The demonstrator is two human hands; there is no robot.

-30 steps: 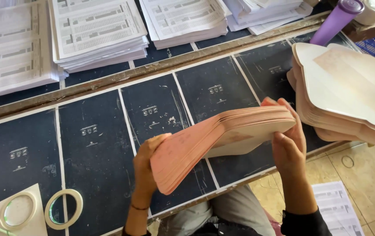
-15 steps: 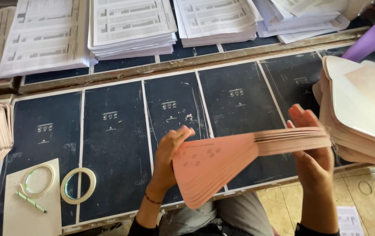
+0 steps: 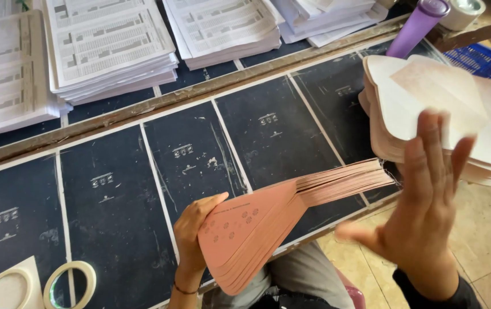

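Left hand grips near end of fanned stack of pink cards, thumb on top, stack slanting over dark work table toward person's lap. Right hand open, fingers spread, holding nothing, just off stack's far end. Behind it, pile of cream shaped cards. 2 tape rolls at lower left

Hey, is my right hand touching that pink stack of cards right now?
Apart. The head view shows the right hand open, with floor visible between it and the pink stack, which the left hand holds.
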